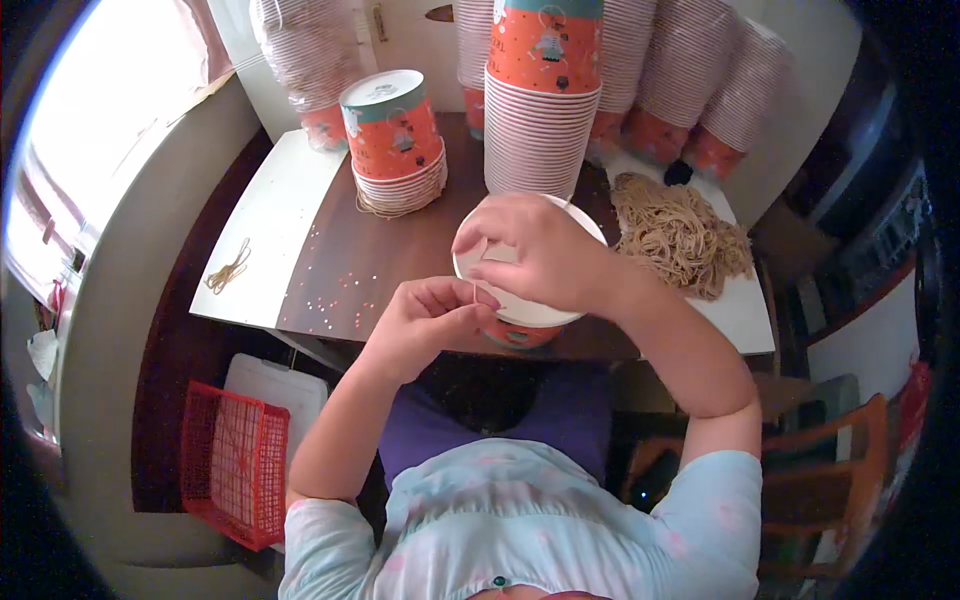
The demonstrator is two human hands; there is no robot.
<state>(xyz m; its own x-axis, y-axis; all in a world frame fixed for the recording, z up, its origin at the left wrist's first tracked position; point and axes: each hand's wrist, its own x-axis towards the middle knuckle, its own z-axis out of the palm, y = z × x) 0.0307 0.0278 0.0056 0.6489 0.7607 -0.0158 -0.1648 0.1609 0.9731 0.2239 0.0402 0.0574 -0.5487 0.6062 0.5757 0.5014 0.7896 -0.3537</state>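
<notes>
Orange paper bucket sits at the table's front edge. Left hand pinches an apparent thin strand by the rim; right hand arches over, grip can't tell. Probably cord-fitting; next needs a steady rim.

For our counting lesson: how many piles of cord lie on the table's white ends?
2: a small pile at left, a large pile at right; cups may hide more.
</notes>
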